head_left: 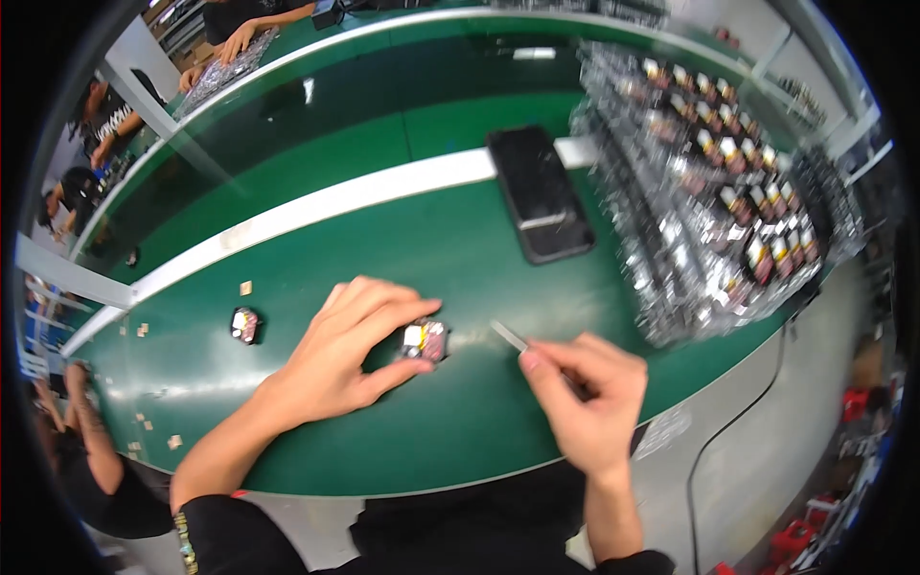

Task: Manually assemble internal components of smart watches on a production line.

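On the green table (460, 422), my left hand (331, 355) grips a small dark component (425, 340) with white, yellow and pinkish patches. Its thumb and index finger press the near and far sides of the part. To the right, my right hand (589, 393) pinches a thin, flat, light-grey metal tool (508, 334). The tool's tip points up and left toward the part, with a gap between them. Its other end is hidden in my fingers, so its exact kind is unclear. A similar small component (245, 326) lies left of my left hand.
Clear plastic trays (661, 230) filled with similar components stand at the right. A black phone-like device (541, 192) rests across the white rail (383, 177). Tiny beige pieces (174, 442) are scattered at the left. A co-worker's hands (235, 43) rest on plastic packaging beyond.
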Available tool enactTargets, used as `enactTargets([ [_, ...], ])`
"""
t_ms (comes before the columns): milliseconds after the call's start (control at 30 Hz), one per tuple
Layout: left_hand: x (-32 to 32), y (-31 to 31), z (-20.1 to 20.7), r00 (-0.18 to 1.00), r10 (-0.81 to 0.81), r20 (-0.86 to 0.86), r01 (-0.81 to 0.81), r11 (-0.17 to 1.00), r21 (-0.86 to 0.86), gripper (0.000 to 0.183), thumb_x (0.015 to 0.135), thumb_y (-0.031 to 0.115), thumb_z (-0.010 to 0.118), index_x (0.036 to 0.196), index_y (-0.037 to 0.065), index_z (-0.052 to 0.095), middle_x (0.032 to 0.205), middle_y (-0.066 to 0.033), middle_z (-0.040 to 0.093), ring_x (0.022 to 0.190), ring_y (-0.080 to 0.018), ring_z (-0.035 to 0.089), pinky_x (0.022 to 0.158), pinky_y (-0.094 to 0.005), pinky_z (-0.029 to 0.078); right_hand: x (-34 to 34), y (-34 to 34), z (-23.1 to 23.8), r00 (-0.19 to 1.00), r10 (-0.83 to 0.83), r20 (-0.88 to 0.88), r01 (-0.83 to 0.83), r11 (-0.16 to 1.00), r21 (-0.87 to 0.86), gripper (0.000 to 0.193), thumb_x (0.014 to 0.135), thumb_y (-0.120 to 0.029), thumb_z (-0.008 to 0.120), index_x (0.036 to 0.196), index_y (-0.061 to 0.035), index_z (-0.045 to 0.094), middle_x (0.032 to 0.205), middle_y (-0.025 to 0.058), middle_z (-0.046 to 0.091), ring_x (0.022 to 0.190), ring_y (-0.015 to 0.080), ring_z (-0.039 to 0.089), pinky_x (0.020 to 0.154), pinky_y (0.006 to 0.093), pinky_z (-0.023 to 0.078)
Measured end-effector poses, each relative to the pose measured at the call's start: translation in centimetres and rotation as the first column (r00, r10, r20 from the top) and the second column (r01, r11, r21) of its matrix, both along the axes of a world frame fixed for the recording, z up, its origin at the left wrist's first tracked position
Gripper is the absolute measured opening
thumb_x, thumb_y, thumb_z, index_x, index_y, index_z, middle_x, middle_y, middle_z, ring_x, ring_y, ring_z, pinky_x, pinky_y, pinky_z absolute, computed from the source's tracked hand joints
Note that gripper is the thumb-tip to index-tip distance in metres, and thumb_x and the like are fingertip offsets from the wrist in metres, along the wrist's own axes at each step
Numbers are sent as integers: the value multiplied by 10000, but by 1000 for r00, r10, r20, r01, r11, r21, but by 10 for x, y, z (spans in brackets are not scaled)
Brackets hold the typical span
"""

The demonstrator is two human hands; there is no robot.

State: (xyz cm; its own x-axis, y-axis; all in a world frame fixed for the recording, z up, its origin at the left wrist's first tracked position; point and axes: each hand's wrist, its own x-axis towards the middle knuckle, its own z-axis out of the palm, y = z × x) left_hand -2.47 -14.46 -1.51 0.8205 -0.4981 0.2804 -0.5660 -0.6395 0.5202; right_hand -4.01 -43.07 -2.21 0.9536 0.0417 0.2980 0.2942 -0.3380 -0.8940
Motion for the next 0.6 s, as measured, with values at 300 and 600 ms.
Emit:
enactTargets([
  [300,-11,13,-1,995,69,75,-66,997,-44,539,749,303,996,1191,90,773,1141,-51,659,1048,-277,623,925,-425,460,-18,15,-2,998,-11,-58,10,1000,-18,148,908,9,869,1055,18,856,699,7,655,586,35,488,529,241,334],
  [600,-8,7,-2,994,-85,-63,82,995,-53,546,796,324,963,1256,91,784,1061,-26,695,949,-230,619,872,-382,404,-2,-2,10,928,256,-270,-226,965,136,129,901,86,824,1023,55,853,780,13,676,636,21,529,545,210,349],
])
